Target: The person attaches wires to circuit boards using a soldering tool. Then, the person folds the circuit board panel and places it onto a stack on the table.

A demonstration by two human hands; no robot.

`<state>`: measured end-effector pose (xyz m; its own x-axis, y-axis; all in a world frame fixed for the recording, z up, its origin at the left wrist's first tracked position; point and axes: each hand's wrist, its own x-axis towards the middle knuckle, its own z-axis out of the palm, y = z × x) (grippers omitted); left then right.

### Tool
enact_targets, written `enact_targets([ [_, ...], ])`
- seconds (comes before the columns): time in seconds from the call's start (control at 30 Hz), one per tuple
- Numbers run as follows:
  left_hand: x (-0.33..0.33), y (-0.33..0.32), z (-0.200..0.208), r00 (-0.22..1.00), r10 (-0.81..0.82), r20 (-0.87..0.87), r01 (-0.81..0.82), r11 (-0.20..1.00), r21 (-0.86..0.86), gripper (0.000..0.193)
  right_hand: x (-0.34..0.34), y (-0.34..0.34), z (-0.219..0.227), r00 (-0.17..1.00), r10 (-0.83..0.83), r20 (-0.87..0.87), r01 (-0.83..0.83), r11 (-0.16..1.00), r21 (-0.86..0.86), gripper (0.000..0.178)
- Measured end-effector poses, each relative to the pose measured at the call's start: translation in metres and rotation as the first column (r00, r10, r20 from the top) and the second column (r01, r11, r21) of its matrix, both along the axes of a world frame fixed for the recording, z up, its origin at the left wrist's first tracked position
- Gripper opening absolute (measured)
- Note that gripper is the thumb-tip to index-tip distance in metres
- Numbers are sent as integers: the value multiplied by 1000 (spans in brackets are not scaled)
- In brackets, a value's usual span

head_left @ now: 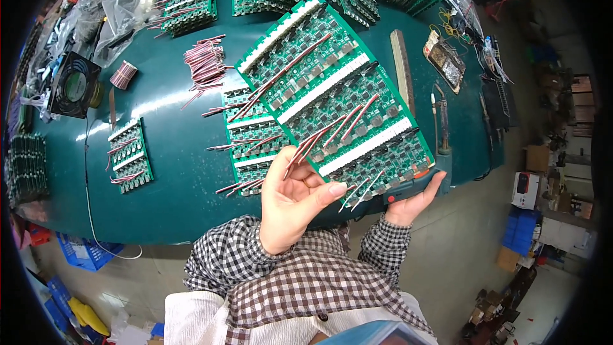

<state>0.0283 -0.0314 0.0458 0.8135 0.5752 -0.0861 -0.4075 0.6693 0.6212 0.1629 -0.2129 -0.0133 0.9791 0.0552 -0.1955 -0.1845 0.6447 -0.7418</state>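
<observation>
Holding up a green circuit board panel [332, 96] over the dark green table [172, 179], I've got my right hand [415, 201] clamped under its lower right corner. My left hand [290, 198] pinches a red-and-white wire lead [300, 150] at the panel's near edge, fingers closed on it. I judge this the wire-fitting step. The next move calls for steady support while guiding the lead tip. More wired boards [252, 147] lie beneath, and loose cut wires [204, 61] sit well apart.
</observation>
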Motion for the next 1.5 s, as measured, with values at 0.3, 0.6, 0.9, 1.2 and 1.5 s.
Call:
enact_targets([
  [0.3,-1,0,-1,999,-9,32,9,1000,-20,54,0,4,1,1000,3,20,-3,1000,13,44],
  [0.6,4,3,-3,998,-45,-45,44,998,-34,52,0,7,3,1000,-1,13,1,1000,-8,44],
  [0.9,25,28,-37,821,-229,-523,373,909,186,46,11,-5,-4,956,271,114,-294,883,366,38],
  [1.2,9,24,-31,720,125,-682,467,640,610,66,0,28,-3,933,358,38,-357,909,213,45],
  [1.5,0,27,-32,703,311,-639,489,442,752,59,-15,47,4,931,364,19,-364,931,17,41],
])
